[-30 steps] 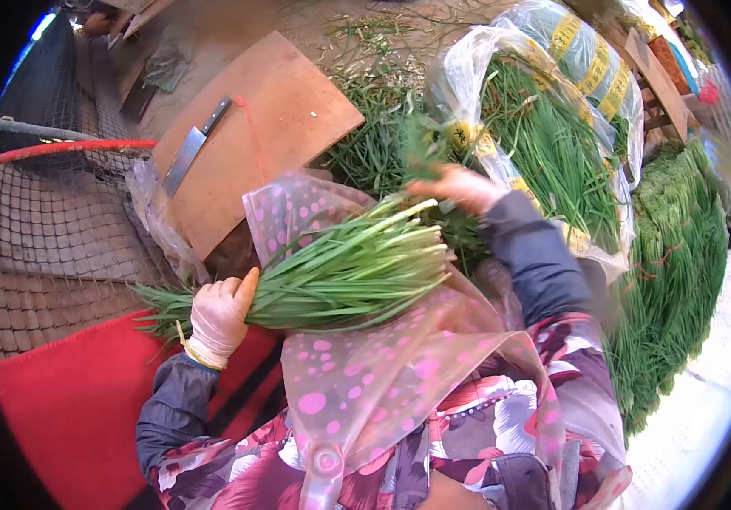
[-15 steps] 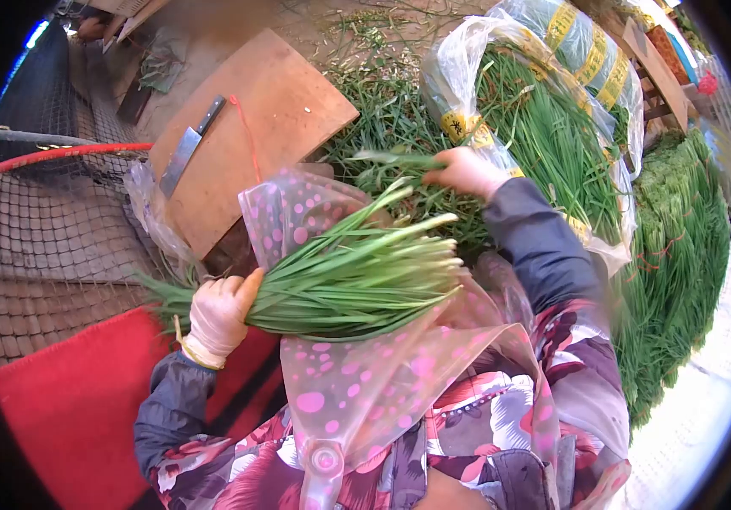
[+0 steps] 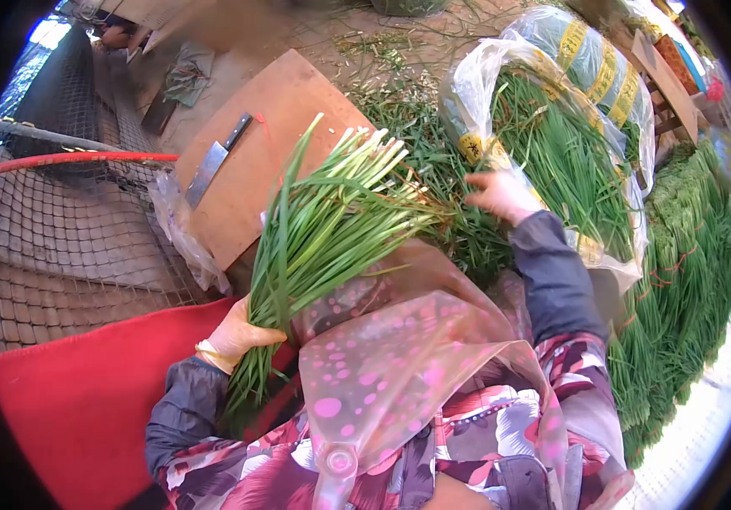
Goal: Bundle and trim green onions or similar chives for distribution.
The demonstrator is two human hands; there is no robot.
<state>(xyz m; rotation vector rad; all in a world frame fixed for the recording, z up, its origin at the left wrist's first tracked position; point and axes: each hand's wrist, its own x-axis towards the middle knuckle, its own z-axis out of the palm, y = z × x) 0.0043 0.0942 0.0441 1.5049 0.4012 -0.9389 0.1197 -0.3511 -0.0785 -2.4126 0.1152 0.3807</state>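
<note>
My left hand [image 3: 242, 333], in a pale glove, is wrapped round the leafy part of a bunch of garlic chives [image 3: 323, 229]. The bunch tilts up and to the right over my lap, its pale cut ends pointing at the board and one broad leaf standing out on the left. My right hand [image 3: 501, 197] is apart from the bunch, above a heap of loose green trimmings [image 3: 459, 225], with its fingers spread and nothing visible in them. A clear apron with pink dots [image 3: 365, 382] covers my lap.
A knife [image 3: 217, 161] lies on a wooden board [image 3: 289, 93] at the front left. To the right stands a plastic bag [image 3: 476, 93] full of chives, with stacked tied chives [image 3: 680, 280] beyond it. Netting [image 3: 68, 255] and red cloth [image 3: 85, 399] are at left.
The bunch in my left hand has swung from nearly level to steeply tilted, cut ends up. My right hand has moved slightly right and down, and the leaves it held are gone from it.
</note>
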